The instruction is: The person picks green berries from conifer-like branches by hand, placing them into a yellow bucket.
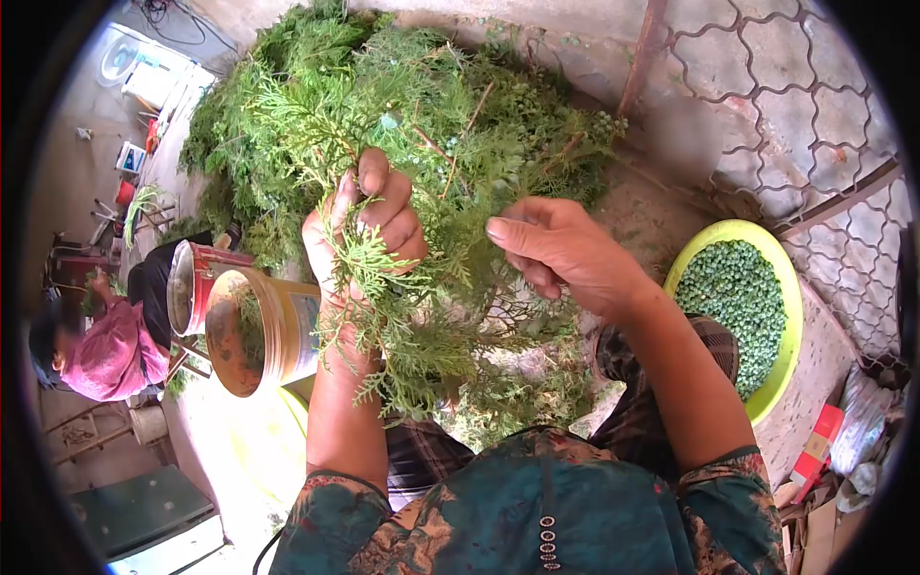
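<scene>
A leafy green sprig (369,254) is in my left hand (369,225), its fingers wrapped round the stem and its fronds hanging down over my forearm. To the right, my right hand (565,249) is beside the hanging foliage, thumb and fingers curled toward each other; whether anything small lies between them is hidden. Behind both hands rises a large heap of green branches (460,105) with small pale berries among them. A yellow-green basin (793,316) at the right holds many round green berries (730,302).
Left of my forearm stand a yellowish bucket (278,331) and a red bucket (196,287). Another person in a pink top (113,353) sits at the far left. A metal lattice (767,86) is at the upper right, and a red box (817,443) lies lower right.
</scene>
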`<state>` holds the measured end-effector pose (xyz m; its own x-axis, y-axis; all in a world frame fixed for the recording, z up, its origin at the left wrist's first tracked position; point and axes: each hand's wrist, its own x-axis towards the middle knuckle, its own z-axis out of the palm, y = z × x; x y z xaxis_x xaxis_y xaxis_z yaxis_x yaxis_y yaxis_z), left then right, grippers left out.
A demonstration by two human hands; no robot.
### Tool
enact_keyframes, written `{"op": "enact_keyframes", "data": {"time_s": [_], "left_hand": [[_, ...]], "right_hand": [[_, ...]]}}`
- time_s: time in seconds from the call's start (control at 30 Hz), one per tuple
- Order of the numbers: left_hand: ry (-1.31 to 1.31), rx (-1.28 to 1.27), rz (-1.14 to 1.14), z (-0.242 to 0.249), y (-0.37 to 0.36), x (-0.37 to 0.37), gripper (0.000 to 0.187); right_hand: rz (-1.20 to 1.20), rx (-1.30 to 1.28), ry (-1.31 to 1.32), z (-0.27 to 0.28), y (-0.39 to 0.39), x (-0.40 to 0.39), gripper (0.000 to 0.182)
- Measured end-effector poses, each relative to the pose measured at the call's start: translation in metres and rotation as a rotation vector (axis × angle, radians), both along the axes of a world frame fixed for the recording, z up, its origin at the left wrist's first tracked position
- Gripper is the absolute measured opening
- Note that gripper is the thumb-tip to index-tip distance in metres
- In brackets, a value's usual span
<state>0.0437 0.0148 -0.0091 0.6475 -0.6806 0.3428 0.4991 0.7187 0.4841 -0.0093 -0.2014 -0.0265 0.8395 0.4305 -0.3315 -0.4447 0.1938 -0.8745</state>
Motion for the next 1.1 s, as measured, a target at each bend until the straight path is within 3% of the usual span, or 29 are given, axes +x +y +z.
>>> {"op": "enact_keyframes", "data": {"time_s": [0.13, 0.3, 0.37, 0.43, 0.5, 0.53, 0.63, 0.67, 0.7, 0.77, 0.8, 0.83, 0.9, 0.97, 1.03, 1.07, 1.1], "left_hand": [[0.013, -0.07, -0.025, -0.009, -0.003, 0.002, 0.02], [0.099, -0.02, 0.052, -0.008, -0.006, -0.004, 0.023], [0.151, -0.027, 0.029, -0.006, -0.007, -0.004, 0.022], [0.12, 0.056, 0.028, -0.008, -0.009, -0.007, 0.017], [0.16, 0.087, 0.007, -0.006, -0.014, -0.013, 0.018], [0.183, 0.207, 0.053, -0.004, -0.017, -0.017, 0.022], [0.213, 0.416, 0.126, -0.003, -0.027, -0.025, 0.028], [0.21, 0.448, 0.083, -0.004, -0.028, -0.024, 0.029], [0.211, 0.478, 0.042, -0.005, -0.028, -0.025, 0.03], [0.179, 0.752, 0.469, -0.001, -0.021, -0.021, 0.025], [0.357, 0.451, 0.338, -0.003, -0.001, -0.009, 0.018], [0.199, 0.181, 0.219, -0.009, 0.009, 0.005, 0.012], [0.265, -0.12, 0.177, -0.008, 0.029, 0.011, 0.011], [0.245, -0.087, 0.321, -0.01, 0.036, 0.011, 0.008], [0.233, -0.081, 0.274, -0.01, 0.041, 0.021, 0.006], [0.221, -0.131, 0.274, -0.015, 0.04, 0.017, 0.021], [0.164, -0.139, 0.353, -0.01, 0.033, 0.012, 0.02]], "right_hand": [[0.163, 0.255, 0.26, 0.003, 0.012, -0.004, 0.03], [0.172, 0.163, 0.168, 0.001, 0.014, 0.0, 0.03], [-0.166, -0.738, -0.765, -0.005, 0.008, 0.005, 0.028], [-0.25, -0.671, -0.639, 0.011, 0.005, 0.006, 0.027], [-0.364, -0.183, -0.527, 0.026, 0.008, 0.007, 0.027], [-0.29, -0.075, -0.421, 0.033, 0.006, 0.006, 0.029], [-0.308, 0.061, -0.439, 0.027, 0.016, 0.012, 0.026], [-0.293, -0.104, -0.501, 0.023, 0.015, 0.016, 0.021], [-0.289, -0.108, -0.484, 0.018, 0.013, 0.021, 0.021], [-0.546, -0.267, -0.81, 0.009, 0.009, 0.03, 0.017], [-0.571, -0.133, -0.64, 0.012, -0.007, 0.028, 0.018], [-0.583, 0.001, -0.465, 0.018, -0.029, 0.027, 0.02], [-0.429, 0.517, -0.28, 0.02, -0.057, 0.037, 0.023], [-0.404, 0.509, -0.207, 0.033, -0.037, 0.026, 0.022], [-0.404, 0.489, -0.146, 0.032, -0.026, 0.021, 0.021], [-0.339, 0.426, -0.124, 0.025, -0.022, 0.02, 0.024], [-0.278, 0.361, -0.105, 0.021, -0.019, 0.019, 0.026]]}}
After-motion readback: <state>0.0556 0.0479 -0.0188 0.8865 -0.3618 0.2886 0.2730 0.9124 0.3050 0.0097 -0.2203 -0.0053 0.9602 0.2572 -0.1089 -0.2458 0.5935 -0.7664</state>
